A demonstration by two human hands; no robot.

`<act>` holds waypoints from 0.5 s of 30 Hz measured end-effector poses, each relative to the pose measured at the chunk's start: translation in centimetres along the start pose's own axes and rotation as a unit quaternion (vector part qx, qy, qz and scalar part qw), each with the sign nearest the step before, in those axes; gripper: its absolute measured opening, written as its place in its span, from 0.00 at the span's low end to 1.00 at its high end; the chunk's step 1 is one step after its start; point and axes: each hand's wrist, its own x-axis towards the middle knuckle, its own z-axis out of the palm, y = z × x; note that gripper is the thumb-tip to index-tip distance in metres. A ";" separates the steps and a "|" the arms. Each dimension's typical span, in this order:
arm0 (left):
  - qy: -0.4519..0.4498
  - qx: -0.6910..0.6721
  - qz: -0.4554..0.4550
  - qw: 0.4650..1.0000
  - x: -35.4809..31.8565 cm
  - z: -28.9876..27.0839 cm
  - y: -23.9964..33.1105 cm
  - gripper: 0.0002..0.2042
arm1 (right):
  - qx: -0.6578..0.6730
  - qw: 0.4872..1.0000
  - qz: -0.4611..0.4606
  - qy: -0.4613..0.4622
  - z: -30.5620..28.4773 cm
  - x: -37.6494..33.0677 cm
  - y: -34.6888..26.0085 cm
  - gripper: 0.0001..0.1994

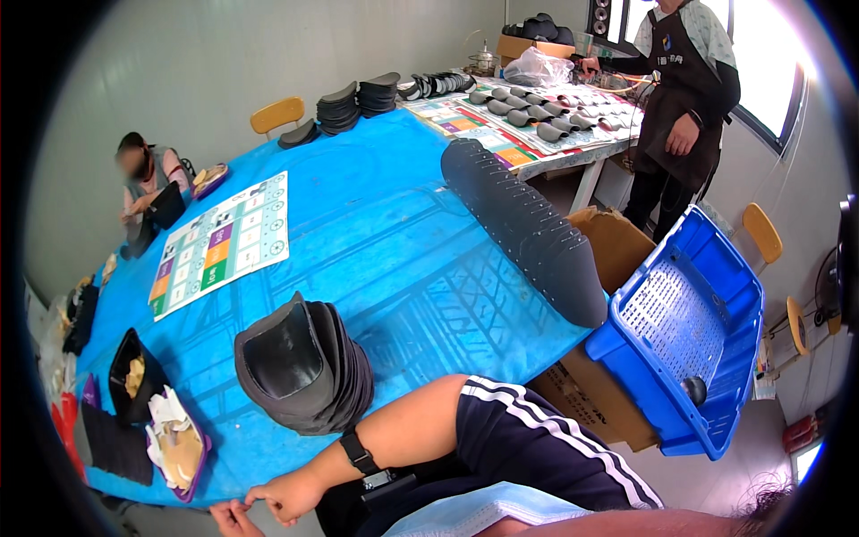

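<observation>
At the near edge of the table, my right hand (291, 497) is closed, thumb and fingers pressed together; a black strap (361, 455) circles that forearm. Close beside it is my left hand (234, 518), fingers curled in and partly cut off by the lower edge of the picture. Whatever either hand pinches is too small to make out. Just beyond them lies a purple tray (204, 455) of white scraps and a tan piece. A stack of curved black moulded pieces (300, 362) stands farther in, on the blue table cover (394, 224).
A black bin (134, 380) stands at the left. A long row of nested black pieces (528, 233) lies along the right edge, near a blue plastic crate (680, 331) on a cardboard box (582, 394). One person (684, 116) stands far right; another (152, 188) sits far left.
</observation>
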 end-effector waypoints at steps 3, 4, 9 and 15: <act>0.000 -0.078 0.070 0.994 0.0 0.2 0.9 0.10 | -0.004 1.000 0.001 -0.001 0.1 -0.1 -0.3 0.32; 0.000 -0.078 0.070 0.995 0.3 0.9 -1.1 0.10 | -0.011 1.000 0.000 -0.001 0.1 -0.1 -0.4 0.32; -0.104 -0.029 0.044 0.993 0.1 0.2 -0.7 0.12 | -0.019 1.000 0.001 0.010 -0.1 -0.2 0.1 0.32; -0.062 -0.328 0.005 0.942 1.1 2.6 -3.9 0.08 | -0.006 1.000 0.001 0.002 0.2 0.3 0.2 0.32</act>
